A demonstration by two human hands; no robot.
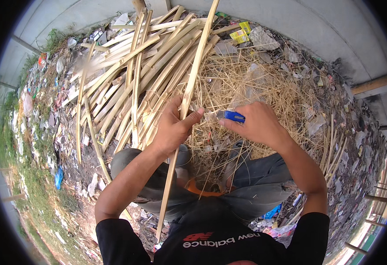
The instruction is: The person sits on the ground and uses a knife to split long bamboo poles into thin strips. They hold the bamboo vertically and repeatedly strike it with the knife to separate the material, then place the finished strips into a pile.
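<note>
A long split bamboo strip runs upright through the picture, from the far edge down past my knees. My left hand is closed around its middle, the thumb lying across it. To the right, my right hand grips a utility knife with a blue handle. The knife points left toward the strip, with a gap between them; its blade is hard to make out. Beyond my left hand lies a heap of split bamboo strips. Thin bamboo shavings cover the ground in front of my right hand.
A grey wall curves along the far side. Yellow wrappers and a stone chunk lie near it. Scattered litter and grass spread to the left. A few thin strips rest on the right, beside my bent knee.
</note>
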